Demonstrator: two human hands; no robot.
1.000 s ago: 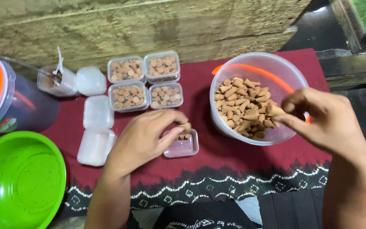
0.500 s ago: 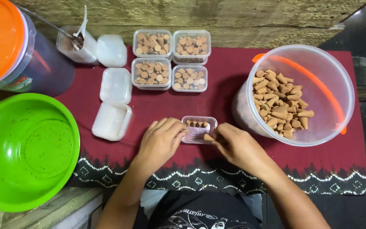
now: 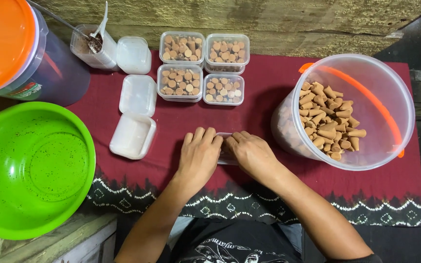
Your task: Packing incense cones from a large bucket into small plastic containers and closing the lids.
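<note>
Both hands lie palm-down on the red cloth [image 3: 269,83], meeting over one small clear box [image 3: 226,155]. The left hand [image 3: 199,157] covers the box's left end, fingers flat and close together; the right hand [image 3: 250,155] covers its right end, fingers curled over the top. Only a narrow strip of the box shows between them, so it lies under the fingertips of both — whether they press it or merely rest on it cannot be told, and its contents are hidden.

Beyond the hands, toward the wall, stand four filled boxes [image 3: 201,68] in a two-by-two block, touching one another, each packed with brown cones. To their left lie three white lids [image 3: 137,95] in a rough line — one by the wall, two nearer the person.

At the right stands one big clear bucket [image 3: 391,97] with an orange handle, holding a heap of brown cones [image 3: 328,121], just beside the right hand.

At the far left sit one green bowl [image 3: 25,170], one dark tub with an orange lid [image 3: 6,44], and one small clear cup [image 3: 91,48] with a spoon in it.
</note>
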